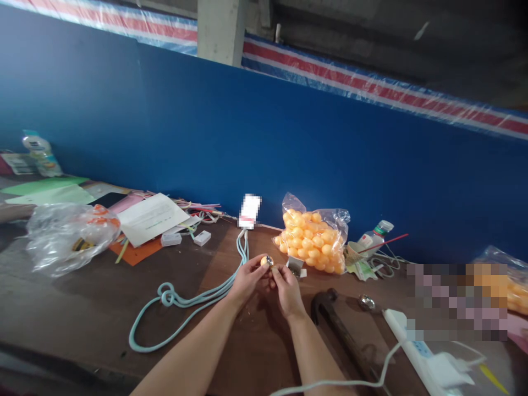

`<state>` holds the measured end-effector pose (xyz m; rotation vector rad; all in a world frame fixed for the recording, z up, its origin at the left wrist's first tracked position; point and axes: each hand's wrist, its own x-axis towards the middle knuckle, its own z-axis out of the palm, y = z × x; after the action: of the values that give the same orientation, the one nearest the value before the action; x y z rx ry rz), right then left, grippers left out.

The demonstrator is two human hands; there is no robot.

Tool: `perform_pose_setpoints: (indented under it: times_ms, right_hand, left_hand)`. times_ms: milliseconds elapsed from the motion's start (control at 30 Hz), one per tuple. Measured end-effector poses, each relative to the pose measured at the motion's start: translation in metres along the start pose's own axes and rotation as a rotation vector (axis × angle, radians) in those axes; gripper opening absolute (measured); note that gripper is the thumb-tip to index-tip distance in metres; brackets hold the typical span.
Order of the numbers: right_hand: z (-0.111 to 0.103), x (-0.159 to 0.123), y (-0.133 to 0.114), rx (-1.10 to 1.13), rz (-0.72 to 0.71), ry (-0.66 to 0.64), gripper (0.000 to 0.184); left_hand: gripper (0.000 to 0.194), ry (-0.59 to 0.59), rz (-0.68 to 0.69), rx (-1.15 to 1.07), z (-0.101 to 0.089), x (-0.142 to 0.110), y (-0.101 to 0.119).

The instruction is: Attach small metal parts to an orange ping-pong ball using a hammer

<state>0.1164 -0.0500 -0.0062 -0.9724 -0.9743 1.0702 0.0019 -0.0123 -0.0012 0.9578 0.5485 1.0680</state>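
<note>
The small ball (267,262) is just below the middle of the frame, held in the left hand (246,281). It is round and pale orange, with a shiny patch of silver and dark tones on its upper right side; the patch is too small to make out further. The left thumb and fingers are closed around the ball, leaving its top exposed. The right hand (289,289) is just beside it, thumb and forefinger drawn together near the ball's lower right; whether they grip something small, I cannot tell.

Right of center, behind the hands, 1 clear plastic bag (311,239) holds many balls of a similar orange. A small open box (296,267) is near the bag's lower left edge. At the lower right of the frame are a dark tool with a curved head (340,324), a shiny silver piece (366,302) and a white power strip (412,346) with a plug in it.

Left of the hands, a looped light-blue cord (181,301) lies on the brown table (94,313), running up to a pixelated white item (249,211). At the left of the frame are a crumpled clear bag (61,236), paper sheets (150,219) and 2 small white boxes (202,237).
</note>
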Motion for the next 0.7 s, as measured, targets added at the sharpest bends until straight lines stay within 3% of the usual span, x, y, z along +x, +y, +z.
perform_pose_setpoints:
  times_ms: [700]
  right_hand:
    - [0.0049, 0.0004, -0.0007, 0.099, 0.020, 0.008, 0.021]
  left_hand:
    - [0.047, 0.064, 0.043, 0.055, 0.0033, -0.0030, 0.0054]
